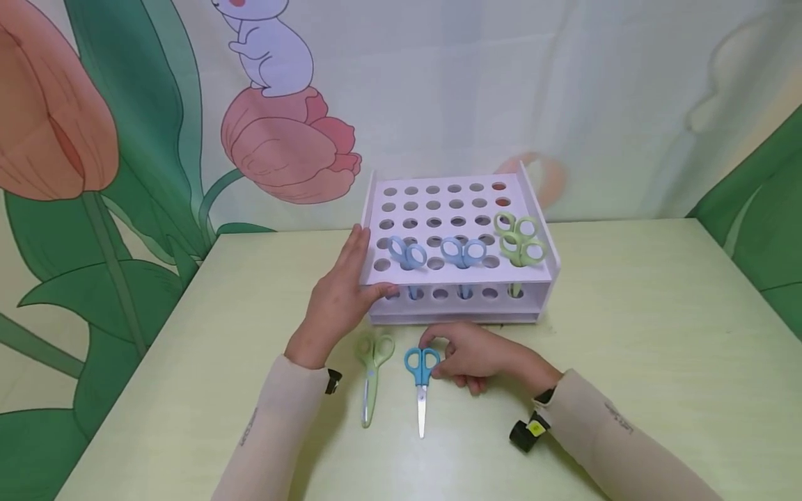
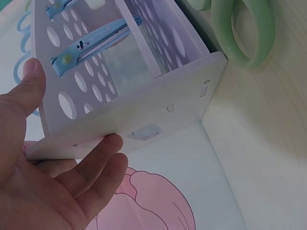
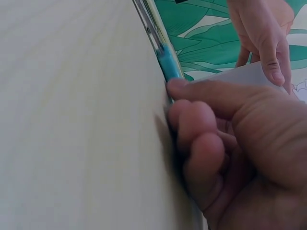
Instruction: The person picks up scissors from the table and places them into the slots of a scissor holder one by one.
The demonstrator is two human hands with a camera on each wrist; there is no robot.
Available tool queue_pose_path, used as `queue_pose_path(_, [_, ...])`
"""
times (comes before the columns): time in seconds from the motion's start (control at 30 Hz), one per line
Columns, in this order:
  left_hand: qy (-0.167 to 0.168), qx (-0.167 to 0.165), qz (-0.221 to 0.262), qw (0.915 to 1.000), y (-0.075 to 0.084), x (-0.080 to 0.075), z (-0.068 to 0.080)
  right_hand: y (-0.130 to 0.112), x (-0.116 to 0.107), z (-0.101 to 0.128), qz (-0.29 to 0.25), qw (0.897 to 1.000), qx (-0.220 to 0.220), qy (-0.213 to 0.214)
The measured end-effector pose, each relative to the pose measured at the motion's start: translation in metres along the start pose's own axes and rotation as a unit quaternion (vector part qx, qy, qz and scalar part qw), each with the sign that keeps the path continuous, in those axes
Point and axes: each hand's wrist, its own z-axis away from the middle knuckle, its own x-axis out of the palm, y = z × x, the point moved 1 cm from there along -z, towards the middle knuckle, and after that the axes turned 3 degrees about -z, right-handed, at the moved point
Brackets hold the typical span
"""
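Scissors (image 1: 422,381) with bright blue handles lie on the table in front of the rack, blades pointing toward the person. The right hand (image 1: 473,351) pinches their handles, thumb at the right loop and index finger bent round the top; its other fingers are curled in beneath. Just left of them lies a green pair (image 1: 371,376), its loops nearer the rack and its tip toward the person.

The left hand (image 1: 338,296) holds the white rack (image 1: 454,306) by its left side, thumb across the front edge and fingers along the outside of the wall. In the left wrist view two fingertips touch that wall.

The rack's top has rows of round holes. In the front row, one pale blue pair (image 1: 407,254) stands in the second hole from the left and another pale blue pair (image 1: 464,254) in the fourth. Two light green pairs (image 1: 521,250) stand one behind the other in the rightmost column.

Beige sleeves (image 1: 276,410) cover the forearms. Behind the table (image 1: 626,334) hangs a cloth (image 1: 438,90) printed with tulips and a white rabbit (image 1: 278,59).
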Motion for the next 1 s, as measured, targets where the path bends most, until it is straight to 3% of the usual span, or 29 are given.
queue_pose_path(0.23, [-0.011, -0.01, -0.002, 0.9999, -0.007, 0.003, 0.01, 0.004, 0.007, -0.001, -0.035, 0.999, -0.026, -0.025])
queue_pose_path(0.37, [-0.005, 0.002, -0.006, 1.0, -0.008, 0.002, 0.011, 0.004, 0.006, -0.004, -0.096, 0.994, -0.044, -0.027])
queue_pose_path(0.5, [0.0, 0.011, -0.011, 0.9999, -0.008, 0.001, 0.008, 0.001, 0.0, -0.005, -0.173, 0.982, -0.064, -0.032])
queue_pose_path(0.67, [0.006, 0.019, -0.016, 0.9997, -0.005, 0.0, 0.005, -0.005, -0.008, -0.003, -0.21, 0.975, -0.077, -0.002])
queue_pose_path(1.0, [0.008, 0.022, -0.008, 0.9997, 0.0, 0.0, 0.001, -0.024, -0.017, 0.005, -0.21, 0.969, -0.112, 0.064])
